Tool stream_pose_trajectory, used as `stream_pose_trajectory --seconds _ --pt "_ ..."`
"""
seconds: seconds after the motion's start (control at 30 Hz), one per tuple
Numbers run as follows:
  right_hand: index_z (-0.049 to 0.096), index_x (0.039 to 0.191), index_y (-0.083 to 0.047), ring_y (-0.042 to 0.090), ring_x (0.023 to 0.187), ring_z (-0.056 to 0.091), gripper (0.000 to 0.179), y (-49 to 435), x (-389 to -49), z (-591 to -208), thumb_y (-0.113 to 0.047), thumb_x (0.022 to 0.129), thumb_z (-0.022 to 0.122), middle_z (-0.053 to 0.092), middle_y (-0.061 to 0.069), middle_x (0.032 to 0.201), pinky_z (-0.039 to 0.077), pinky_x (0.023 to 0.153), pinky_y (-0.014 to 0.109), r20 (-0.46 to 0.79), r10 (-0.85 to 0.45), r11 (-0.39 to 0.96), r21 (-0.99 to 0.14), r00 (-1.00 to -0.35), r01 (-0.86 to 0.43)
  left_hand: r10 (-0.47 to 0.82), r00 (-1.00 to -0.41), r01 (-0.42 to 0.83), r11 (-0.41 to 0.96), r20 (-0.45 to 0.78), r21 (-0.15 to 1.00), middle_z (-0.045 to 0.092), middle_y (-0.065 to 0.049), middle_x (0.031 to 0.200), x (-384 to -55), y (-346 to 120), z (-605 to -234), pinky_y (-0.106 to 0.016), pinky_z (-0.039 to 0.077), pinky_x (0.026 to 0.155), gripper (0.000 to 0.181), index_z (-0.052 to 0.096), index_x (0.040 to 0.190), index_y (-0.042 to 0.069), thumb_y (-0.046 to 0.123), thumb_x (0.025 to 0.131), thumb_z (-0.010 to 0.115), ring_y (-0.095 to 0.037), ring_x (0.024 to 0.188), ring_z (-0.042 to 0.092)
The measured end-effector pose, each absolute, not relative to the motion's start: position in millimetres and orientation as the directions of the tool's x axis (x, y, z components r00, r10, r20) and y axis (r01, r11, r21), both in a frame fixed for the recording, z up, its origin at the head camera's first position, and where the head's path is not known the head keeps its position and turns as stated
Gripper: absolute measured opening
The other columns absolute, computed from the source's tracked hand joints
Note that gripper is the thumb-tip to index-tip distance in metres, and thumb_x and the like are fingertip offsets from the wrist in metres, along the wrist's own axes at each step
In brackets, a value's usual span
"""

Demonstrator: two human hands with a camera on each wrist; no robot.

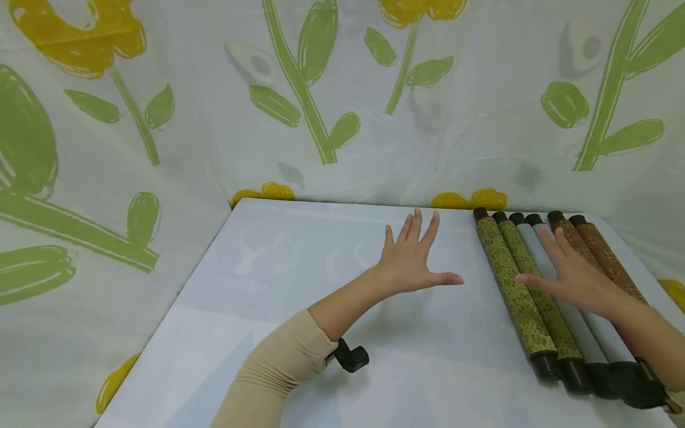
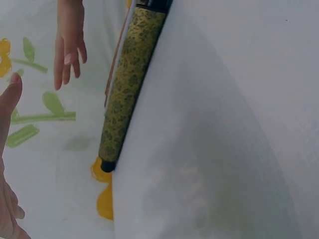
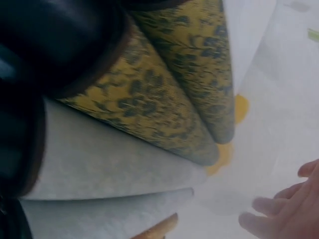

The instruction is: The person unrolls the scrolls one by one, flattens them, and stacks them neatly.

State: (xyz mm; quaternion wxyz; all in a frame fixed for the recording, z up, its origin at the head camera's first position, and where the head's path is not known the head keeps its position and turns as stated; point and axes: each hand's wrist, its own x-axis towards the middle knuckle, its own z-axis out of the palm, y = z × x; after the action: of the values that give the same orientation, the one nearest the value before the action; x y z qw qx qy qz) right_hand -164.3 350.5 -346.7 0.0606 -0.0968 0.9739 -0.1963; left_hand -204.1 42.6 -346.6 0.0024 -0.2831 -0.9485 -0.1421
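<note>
My left hand is held above the white tabletop, palm down, fingers straight and thumb stretched out, holding nothing. To its right, my right hand hovers over a row of rolled scrolls with black end knobs, its fingers loosely extended and gripping none of them. Leftmost lie two yellow-green floral scrolls, then two pale grey ones, then two brown patterned ones, partly hidden by the right hand and forearm. In the right wrist view, the fingers appear apart from the floral scrolls.
The white table has faint printed shapes. A white curtain with green leaves and yellow flowers stands behind it and at the left. A black wrist camera sticks out below the left sleeve.
</note>
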Motion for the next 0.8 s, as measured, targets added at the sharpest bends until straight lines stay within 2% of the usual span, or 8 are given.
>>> stream_pose_trajectory --seconds 0.2,0.27,0.43,0.6,0.8 --pt "-0.013 0.148 0.001 0.064 0.127 0.008 0.104 355 -170 -365 -0.044 0.09 0.061 -0.002 0.042 0.146 0.02 0.089 0.076 -0.083 -0.219 0.893 -0.418 -0.972 -0.166 0.534 -0.841 0.533 0.796 0.082 0.287 -0.011 -0.008 0.158 -202 48 -352 -0.057 0.004 0.112 0.114 -0.016 0.15 0.028 0.081 0.073 0.049 -0.02 0.146 -0.006" --pt "-0.011 0.147 0.005 0.064 0.127 0.011 0.104 356 -172 -371 -0.043 0.09 0.061 0.003 0.044 0.145 0.021 0.09 0.075 -0.087 -0.231 0.887 -0.429 -0.969 -0.173 0.537 -0.839 0.537 0.792 0.085 0.289 -0.01 -0.008 0.158 -202 50 -354 -0.056 0.005 0.112 0.114 -0.016 0.15 0.029 0.081 0.073 0.05 -0.02 0.146 -0.005" --pt "-0.008 0.145 0.011 0.066 0.122 0.019 0.1 358 -174 -380 -0.041 0.092 0.058 0.007 0.047 0.142 0.024 0.088 0.074 -0.105 -0.24 0.871 -0.461 -0.965 -0.166 0.546 -0.834 0.544 0.788 0.082 0.29 -0.01 -0.008 0.158 -200 56 -358 -0.055 0.007 0.113 0.114 -0.018 0.148 0.03 0.081 0.073 0.049 -0.02 0.146 -0.004" --pt "-0.002 0.145 0.015 0.065 0.116 0.029 0.098 360 -175 -383 -0.041 0.092 0.059 0.01 0.046 0.142 0.032 0.085 0.072 -0.12 -0.244 0.87 -0.465 -0.962 -0.162 0.559 -0.827 0.547 0.782 0.053 0.3 -0.01 -0.008 0.158 -199 63 -360 -0.053 0.008 0.114 0.113 -0.018 0.148 0.03 0.081 0.073 0.049 -0.02 0.146 -0.003" --pt "0.002 0.145 0.014 0.064 0.121 0.024 0.104 362 -177 -389 -0.042 0.086 0.066 0.015 0.045 0.142 0.029 0.088 0.072 -0.159 -0.249 0.874 -0.461 -0.955 -0.151 0.567 -0.822 0.551 0.776 0.044 0.307 -0.008 -0.008 0.158 -198 68 -360 -0.051 0.009 0.114 0.112 -0.018 0.148 0.031 0.081 0.073 0.05 -0.02 0.146 0.001"
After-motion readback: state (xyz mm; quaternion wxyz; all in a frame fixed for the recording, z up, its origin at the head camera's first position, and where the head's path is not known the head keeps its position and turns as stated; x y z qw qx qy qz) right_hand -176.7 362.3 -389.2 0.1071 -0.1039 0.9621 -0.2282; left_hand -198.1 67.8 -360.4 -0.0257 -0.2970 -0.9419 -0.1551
